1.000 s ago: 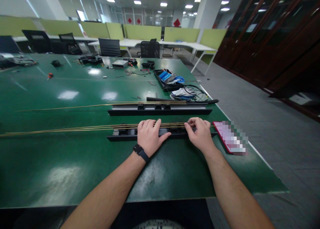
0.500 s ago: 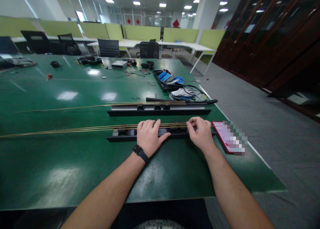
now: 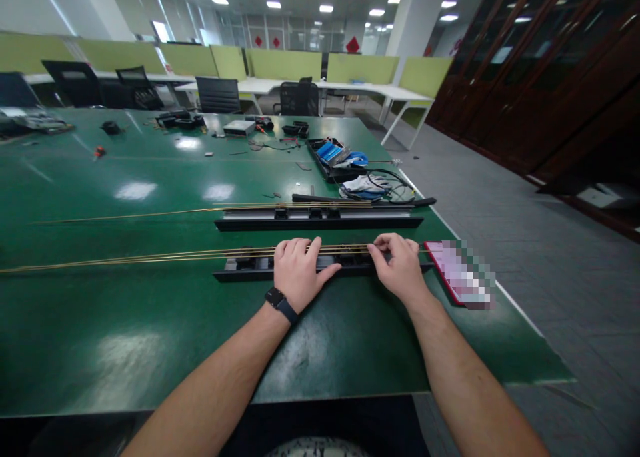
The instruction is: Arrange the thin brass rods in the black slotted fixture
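A black rail (image 3: 260, 275) with dark fittings lies lengthwise before me on the green table. Several thin gold-coloured rods (image 3: 165, 256) run along its top and reach far past its left end. My left hand (image 3: 297, 270), with a dark watch at the wrist, lies across the middle of the rail. Its fingers bend over the far side and the thumb stretches along the near side. Near the rail's right end, my right hand (image 3: 400, 264) pinches the rods between thumb and forefinger; how many it holds is hidden.
Behind lies a second black rail (image 3: 320, 224) with rods on it. A red-edged phone (image 3: 457, 274) lies right of my right hand. Farther back are a black tray (image 3: 327, 167) of blue items, gloves with a cable (image 3: 370, 187), and loose parts. The table's right edge (image 3: 520, 314) is close.
My right hand has shifted slightly left along the rods, still pinching. My left hand and the rail stay in place.
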Action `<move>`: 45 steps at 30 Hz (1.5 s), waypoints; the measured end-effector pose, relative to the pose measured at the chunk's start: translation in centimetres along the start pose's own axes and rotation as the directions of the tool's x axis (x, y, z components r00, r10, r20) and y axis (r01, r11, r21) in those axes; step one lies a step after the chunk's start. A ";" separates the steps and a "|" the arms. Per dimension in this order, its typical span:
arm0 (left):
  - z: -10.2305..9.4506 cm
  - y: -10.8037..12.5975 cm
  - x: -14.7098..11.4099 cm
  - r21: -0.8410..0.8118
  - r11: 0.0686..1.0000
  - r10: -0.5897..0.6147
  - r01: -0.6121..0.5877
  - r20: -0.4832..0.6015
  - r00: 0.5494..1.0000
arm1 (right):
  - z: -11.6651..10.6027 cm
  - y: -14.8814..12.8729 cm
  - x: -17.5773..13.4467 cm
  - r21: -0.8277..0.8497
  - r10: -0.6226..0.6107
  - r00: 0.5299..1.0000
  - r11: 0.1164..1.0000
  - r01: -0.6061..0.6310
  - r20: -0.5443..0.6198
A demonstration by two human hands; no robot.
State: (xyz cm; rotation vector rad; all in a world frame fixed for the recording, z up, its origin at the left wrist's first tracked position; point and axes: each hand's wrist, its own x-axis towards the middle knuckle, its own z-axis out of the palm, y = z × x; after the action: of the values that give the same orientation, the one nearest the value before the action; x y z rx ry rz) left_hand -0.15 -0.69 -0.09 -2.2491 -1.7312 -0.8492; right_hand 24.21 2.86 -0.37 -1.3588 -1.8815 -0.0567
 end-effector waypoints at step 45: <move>0.0 0.0 0.0 0.002 1.000 -0.003 0.003 -0.002 1.000 | 0.1 0.5 -0.1 0.000 -0.007 0.999 1.000 0.007 -0.043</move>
State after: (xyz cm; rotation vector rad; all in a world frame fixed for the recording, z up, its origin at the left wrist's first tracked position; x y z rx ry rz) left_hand -0.14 -0.66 -0.09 -2.2445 -1.7345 -0.8496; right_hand 24.56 3.01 -0.68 -1.3413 -1.8505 -0.0882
